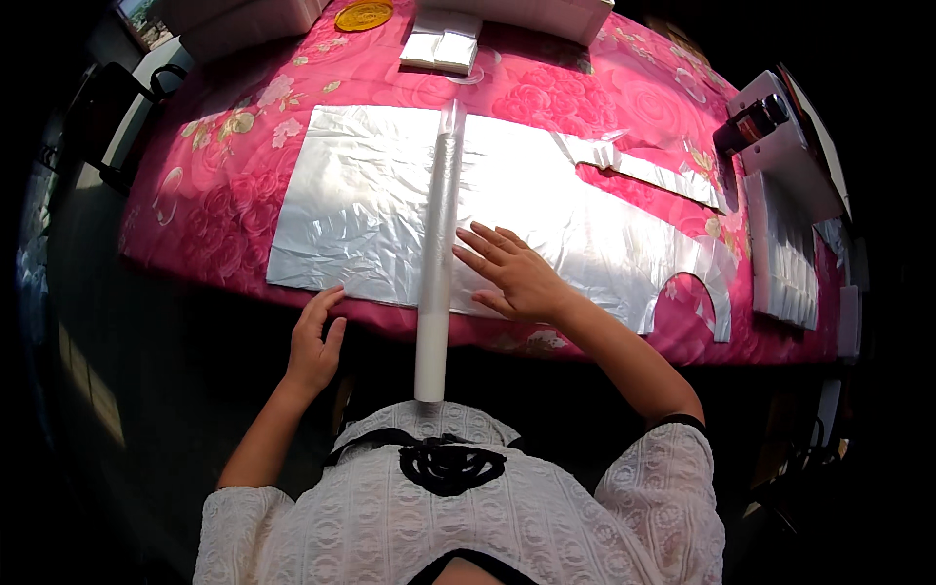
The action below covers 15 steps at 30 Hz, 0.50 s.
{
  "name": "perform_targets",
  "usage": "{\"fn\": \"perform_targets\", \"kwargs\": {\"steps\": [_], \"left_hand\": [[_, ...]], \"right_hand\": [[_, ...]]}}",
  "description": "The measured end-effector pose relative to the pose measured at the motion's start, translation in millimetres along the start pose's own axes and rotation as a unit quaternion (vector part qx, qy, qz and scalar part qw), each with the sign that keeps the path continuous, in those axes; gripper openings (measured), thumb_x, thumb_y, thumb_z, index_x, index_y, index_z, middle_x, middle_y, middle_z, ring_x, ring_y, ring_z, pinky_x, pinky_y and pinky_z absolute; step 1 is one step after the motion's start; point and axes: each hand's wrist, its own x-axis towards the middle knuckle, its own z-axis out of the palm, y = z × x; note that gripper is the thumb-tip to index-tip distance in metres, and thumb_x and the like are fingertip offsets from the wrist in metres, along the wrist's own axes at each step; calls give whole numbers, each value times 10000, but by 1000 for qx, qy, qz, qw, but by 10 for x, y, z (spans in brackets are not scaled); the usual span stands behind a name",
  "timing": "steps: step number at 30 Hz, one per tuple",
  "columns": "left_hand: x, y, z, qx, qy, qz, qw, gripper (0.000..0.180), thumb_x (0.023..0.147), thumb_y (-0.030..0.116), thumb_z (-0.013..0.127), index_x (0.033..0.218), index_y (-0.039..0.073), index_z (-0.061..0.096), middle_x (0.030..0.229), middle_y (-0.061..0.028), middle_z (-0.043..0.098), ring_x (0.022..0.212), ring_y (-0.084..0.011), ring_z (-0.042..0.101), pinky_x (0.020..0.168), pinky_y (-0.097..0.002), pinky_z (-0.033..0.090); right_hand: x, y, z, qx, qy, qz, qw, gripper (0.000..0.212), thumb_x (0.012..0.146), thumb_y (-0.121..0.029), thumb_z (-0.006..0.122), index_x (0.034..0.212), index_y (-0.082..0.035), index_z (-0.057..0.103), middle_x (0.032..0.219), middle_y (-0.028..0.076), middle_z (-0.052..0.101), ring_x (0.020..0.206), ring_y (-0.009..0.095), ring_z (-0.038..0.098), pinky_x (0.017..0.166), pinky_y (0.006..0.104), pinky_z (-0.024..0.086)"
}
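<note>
at the left, a worktop draped in glossy pink, rose-patterned cloth (224,210) is curving toward the rim of the view. the left hand (314,343) is hovering or resting at its near edge, thumb and fingers parted, gripping nothing, fingertips seeming to be touching the lower edge of a flat, silvery-white plastic bag with cut-out handles (361,190). across this bag, a long, slim, translucent whitish tube (440,253) is lying, its near end jutting past the worktop's edge. just right of it, the right hand (520,278) is spreading palm down above the bag, fingers apart, clasping nothing. farther right, a dark cylindrical bottle (749,125) is leaning and a stack of folded whitish plastic bags (783,258) is lying.
</note>
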Motion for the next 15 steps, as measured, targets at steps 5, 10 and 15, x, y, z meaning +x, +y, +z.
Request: {"fn": "perform_targets", "kwargs": {"steps": [5, 10, 15], "left_hand": [[-173, -46, -48, -106, 12, -64, 992, 335, 901, 149, 494, 1202, 3, 502, 1188, -157, 534, 1085, -247, 533, 937, -328, 404], [-336, -272, -33, -208, 34, -167, 963, 342, 923, 163, 465, 1219, -8, 480, 1102, -118, 555, 987, -176, 563, 868, -284, 429], [-280, -397, -23, -155, 69, -293, 941, 441, 848, 249, 619, 1162, -23, 470, 1034, -96, 586, 911, -173, 565, 810, -294, 456]], "right_hand": [[728, -162, 334, -11, 12, -94, 995, 601, 857, -427, 477, 1357, -108, 374, 1424, 106, 330, 1339, 297, 254, 1105, 448, 172], [1575, -595, 622, 11, 6, -124, 992, 533, 849, -400, 489, 1251, -50, 501, 1300, 102, 489, 1320, 275, 297, 1105, 443, 170], [2334, -1241, 989, 101, 222, 14, 970, 489, 760, -125, 543, 1235, -19, 491, 1295, 154, 464, 1309, 312, 297, 1095, 447, 180]]}}
